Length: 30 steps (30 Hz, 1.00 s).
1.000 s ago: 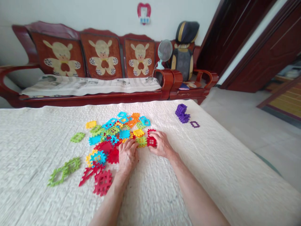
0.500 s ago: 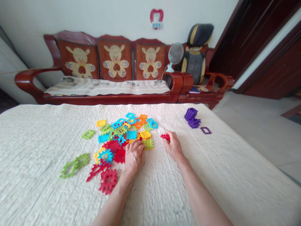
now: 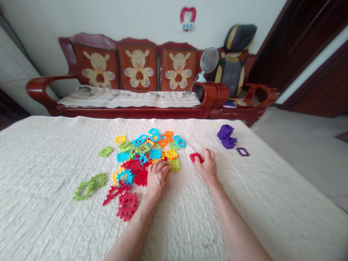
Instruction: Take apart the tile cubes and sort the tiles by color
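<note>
A mixed pile of flat plastic interlocking building tiles [image 3: 141, 148] in red, blue, green, yellow and orange lies on the white quilted cloth [image 3: 185, 224]. My left hand [image 3: 158, 177] rests at the pile's near right edge, fingers curled down among red tiles and beside a green tile [image 3: 174, 165]; whatever its fingertips grip is hidden. Right of the pile, a red tile [image 3: 195, 157] lies on the cloth. My right hand [image 3: 208, 166] is open over its right side, thumb at the tile and fingers lifted away from it.
Purple tiles [image 3: 227, 136] are stacked at the far right, with one purple frame tile [image 3: 243, 152] beside them. Two green tiles [image 3: 89, 186] lie at the left. Beyond the table stand a wooden sofa [image 3: 136, 112] and a small fan [image 3: 208, 61].
My right hand has opened and let go of the red tile, which now lies flatter on the cloth. My left hand stays at the pile. The view has shifted slightly.
</note>
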{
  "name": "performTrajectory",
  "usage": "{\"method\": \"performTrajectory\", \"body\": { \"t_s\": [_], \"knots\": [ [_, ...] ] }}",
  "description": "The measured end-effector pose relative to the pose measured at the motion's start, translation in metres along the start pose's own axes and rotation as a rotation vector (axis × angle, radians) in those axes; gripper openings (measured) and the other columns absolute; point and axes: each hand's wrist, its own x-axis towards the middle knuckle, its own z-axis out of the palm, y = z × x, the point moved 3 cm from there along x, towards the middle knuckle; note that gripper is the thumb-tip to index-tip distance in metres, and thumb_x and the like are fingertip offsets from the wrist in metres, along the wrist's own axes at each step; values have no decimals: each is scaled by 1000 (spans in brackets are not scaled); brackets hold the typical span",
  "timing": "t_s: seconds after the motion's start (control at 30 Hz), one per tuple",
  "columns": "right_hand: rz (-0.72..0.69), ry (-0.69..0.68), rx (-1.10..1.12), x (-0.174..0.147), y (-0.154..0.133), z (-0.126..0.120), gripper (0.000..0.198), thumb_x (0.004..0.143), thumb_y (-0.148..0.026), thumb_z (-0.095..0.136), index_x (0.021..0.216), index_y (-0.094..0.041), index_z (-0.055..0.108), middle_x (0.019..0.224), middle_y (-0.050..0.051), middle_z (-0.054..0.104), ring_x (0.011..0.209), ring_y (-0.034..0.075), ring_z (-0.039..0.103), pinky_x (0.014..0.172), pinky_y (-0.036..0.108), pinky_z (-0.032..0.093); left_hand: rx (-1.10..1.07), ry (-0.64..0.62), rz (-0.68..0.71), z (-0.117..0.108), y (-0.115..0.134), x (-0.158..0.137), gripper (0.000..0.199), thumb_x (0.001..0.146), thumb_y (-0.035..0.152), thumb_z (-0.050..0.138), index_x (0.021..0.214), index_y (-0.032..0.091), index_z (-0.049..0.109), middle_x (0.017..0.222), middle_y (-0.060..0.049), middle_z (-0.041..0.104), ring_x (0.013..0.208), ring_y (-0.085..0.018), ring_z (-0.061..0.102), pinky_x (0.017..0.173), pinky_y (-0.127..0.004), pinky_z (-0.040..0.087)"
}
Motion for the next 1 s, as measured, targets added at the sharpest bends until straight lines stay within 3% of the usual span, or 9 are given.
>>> {"method": "performTrajectory", "body": {
  "t_s": [0.2, 0.4, 0.7, 0.8, 1.0],
  "knots": [
    [58, -104, -179, -11, -6, -4, 54, 76, -39, 67, 125, -18, 58, 110, 13, 61, 103, 31, 57, 92, 48, 48, 9, 27, 29, 1, -1, 0, 30, 90, 14, 48, 102, 24, 73, 115, -7, 74, 119, -27, 60, 97, -46, 43],
    [53, -137, -162, -11, -7, 1, 39, 76, -30, 65, 113, -18, 64, 104, 11, 62, 98, 28, 58, 91, 44, 48, 37, 54, 58, 1, -2, 0, 28, 92, 16, 48, 102, 23, 73, 113, -7, 75, 117, -27, 62, 94, -45, 45],
    [191, -16, -148, 0, 23, -20, 43, 72, -20, 60, 114, -18, 62, 114, 13, 65, 107, 30, 59, 99, 46, 47, 43, 31, 71, 3, -5, -1, 28, 93, 19, 47, 102, 24, 74, 114, -6, 75, 118, -28, 62, 96, -46, 44],
    [166, -25, -134, 1, 28, -23, 44, 71, -17, 58, 115, -21, 61, 115, 10, 67, 107, 28, 61, 98, 44, 48, 44, 37, 69, 2, -4, -1, 28, 93, 19, 47, 102, 24, 74, 114, -6, 75, 118, -28, 62, 96, -45, 44],
    [189, 12, -94, 0, 28, -18, 46, 72, -25, 61, 117, -20, 61, 114, 11, 67, 105, 28, 62, 97, 44, 49, 48, 67, 78, 2, -3, -1, 28, 93, 19, 47, 101, 24, 74, 112, -5, 75, 117, -28, 63, 94, -45, 44]
  ]
}}
